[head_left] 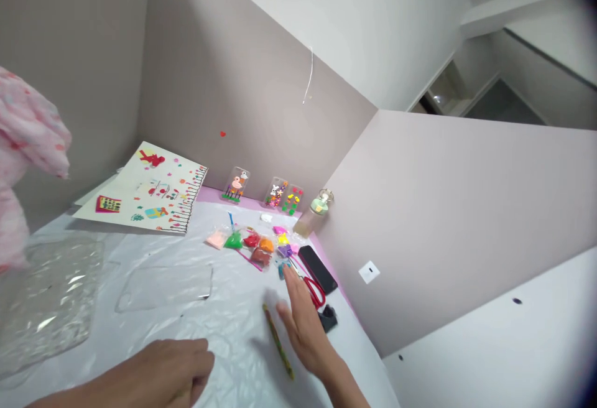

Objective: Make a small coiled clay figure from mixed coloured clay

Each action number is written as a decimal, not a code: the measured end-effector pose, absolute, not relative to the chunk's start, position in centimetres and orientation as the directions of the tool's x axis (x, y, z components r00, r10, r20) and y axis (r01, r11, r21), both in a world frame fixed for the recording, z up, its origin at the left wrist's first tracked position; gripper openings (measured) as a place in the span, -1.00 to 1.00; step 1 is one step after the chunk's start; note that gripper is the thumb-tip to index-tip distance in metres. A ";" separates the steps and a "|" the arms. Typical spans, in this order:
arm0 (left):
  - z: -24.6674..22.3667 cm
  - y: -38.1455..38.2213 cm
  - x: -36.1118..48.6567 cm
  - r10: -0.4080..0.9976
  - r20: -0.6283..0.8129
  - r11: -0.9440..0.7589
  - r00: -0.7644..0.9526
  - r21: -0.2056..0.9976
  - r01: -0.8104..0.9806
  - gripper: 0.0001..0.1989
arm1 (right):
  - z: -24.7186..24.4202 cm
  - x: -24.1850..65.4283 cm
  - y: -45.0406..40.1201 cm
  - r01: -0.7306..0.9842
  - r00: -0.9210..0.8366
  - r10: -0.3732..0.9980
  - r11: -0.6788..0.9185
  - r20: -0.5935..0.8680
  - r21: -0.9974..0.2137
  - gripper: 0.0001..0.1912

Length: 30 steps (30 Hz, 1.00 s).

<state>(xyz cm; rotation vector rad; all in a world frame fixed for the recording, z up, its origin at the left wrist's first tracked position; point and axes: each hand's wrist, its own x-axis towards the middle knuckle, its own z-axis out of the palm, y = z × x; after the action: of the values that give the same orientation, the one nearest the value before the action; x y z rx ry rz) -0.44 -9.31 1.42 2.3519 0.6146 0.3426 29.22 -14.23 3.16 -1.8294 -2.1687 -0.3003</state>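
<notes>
My left hand (170, 367) hovers over the plastic-covered table at the bottom, its fingers curled downward; whether they hold anything is hidden. My right hand (301, 321) is held with fingers stretched forward and thumb apart, holding nothing. Its fingertips are near a small blue clay packet (283, 269). Just left of this hand lies a thin patterned stick (278, 343). A clear phone case (165, 287) rests flat beyond my left hand. Red-handled scissors (314, 292) lie partly behind my right hand, beside a black oblong object (318, 269).
Clay packets in several colours (252, 240) lie mid-table. Decorated phone cases (236, 185) lean on the wall, near a bottle (310, 216). A sticker-covered sheet (149, 193) stands back left. Clear plastic packaging (51, 296) and pink fabric (32, 131) are at left.
</notes>
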 end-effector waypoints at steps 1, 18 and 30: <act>0.7 -8.9 -0.6 0.524 0.062 -0.628 0.850 0.702 0.336 -0.79 | 2.6 29.8 -15.1 0.980 -0.170 0.937 0.193 0.304 -0.047 -0.31; -0.8 -7.4 -1.8 0.849 0.345 -0.467 0.401 0.844 0.264 -0.73 | -1.3 30.7 -12.5 0.971 -0.186 0.973 0.203 0.136 -0.122 -0.27; -0.2 -7.9 -1.6 0.844 0.332 -0.469 0.420 0.837 0.281 -0.73 | -2.1 28.1 -13.8 0.989 -0.147 0.989 0.147 -0.020 -0.028 -0.17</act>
<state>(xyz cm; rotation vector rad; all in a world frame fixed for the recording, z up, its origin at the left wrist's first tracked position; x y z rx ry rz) -1.64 -7.87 -0.16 1.9652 0.9518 1.0111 28.09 -13.79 -2.06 -2.0491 -2.3762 0.0532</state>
